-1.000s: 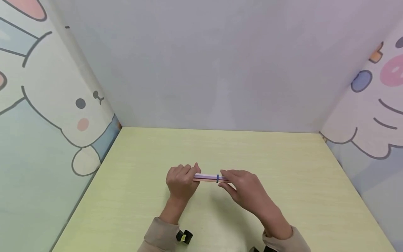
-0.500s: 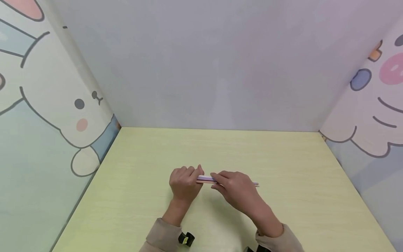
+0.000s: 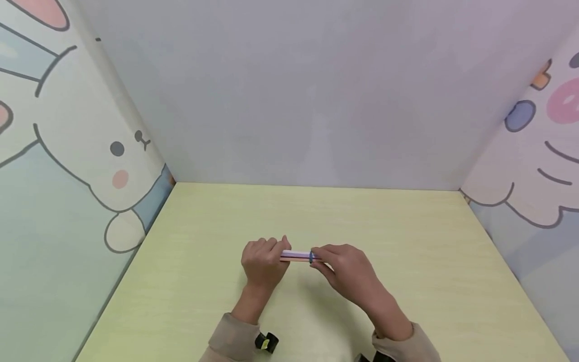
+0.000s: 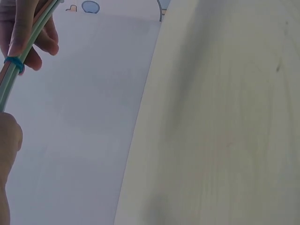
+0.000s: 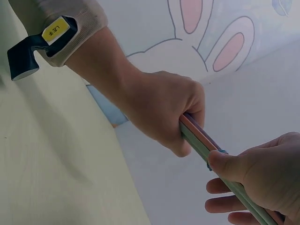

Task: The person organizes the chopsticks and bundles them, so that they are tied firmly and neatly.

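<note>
A bundle of slim pastel sticks (image 3: 296, 256), lilac, pink and green, is held level above the table. My left hand (image 3: 262, 259) grips one end in a fist. Round the bundle sits a blue elastic band (image 3: 311, 257), close to the fingertips of my right hand (image 3: 350, 266). That hand pinches the sticks between thumb and fingers. In the right wrist view, the right thumb (image 5: 225, 164) presses on the bundle at the band. Green and pink sticks show in the left wrist view too, with the band (image 4: 15, 63) round them. Both ends are hidden in the head view.
The pale yellow table (image 3: 203, 216) lies under both hands. A plain grey wall (image 3: 312, 100) rises behind it, with cartoon-printed side panels (image 3: 90, 130) at left and right. Black straps with camera mounts (image 3: 267, 343) sit at the sleeve cuffs.
The right hand slid left along the bundle, covering the band and baring the sticks' right ends, then moved back right. The band shows again, slightly nearer the left hand than a second ago.
</note>
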Available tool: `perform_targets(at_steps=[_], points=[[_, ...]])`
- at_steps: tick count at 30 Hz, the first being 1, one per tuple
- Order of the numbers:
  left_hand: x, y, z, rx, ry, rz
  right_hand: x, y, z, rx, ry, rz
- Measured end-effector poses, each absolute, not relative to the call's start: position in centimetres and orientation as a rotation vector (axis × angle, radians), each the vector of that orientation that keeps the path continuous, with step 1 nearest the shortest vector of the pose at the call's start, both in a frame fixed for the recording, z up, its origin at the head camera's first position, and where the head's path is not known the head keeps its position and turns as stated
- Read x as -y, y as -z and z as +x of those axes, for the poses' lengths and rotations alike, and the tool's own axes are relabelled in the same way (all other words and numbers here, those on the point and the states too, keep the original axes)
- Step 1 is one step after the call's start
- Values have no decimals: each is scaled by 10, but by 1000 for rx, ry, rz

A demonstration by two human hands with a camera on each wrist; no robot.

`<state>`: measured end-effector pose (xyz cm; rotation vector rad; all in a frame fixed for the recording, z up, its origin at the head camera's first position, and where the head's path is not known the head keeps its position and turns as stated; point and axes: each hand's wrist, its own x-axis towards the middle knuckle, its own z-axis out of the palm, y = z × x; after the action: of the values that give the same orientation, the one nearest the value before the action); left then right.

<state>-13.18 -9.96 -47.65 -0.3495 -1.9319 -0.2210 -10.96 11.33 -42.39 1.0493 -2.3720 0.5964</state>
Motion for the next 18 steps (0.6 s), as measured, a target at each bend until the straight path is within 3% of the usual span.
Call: perform_targets(at_steps=[18], points=[[90,476,-130,1919,224,-369,-99,427,-109,2462,-515,990]])
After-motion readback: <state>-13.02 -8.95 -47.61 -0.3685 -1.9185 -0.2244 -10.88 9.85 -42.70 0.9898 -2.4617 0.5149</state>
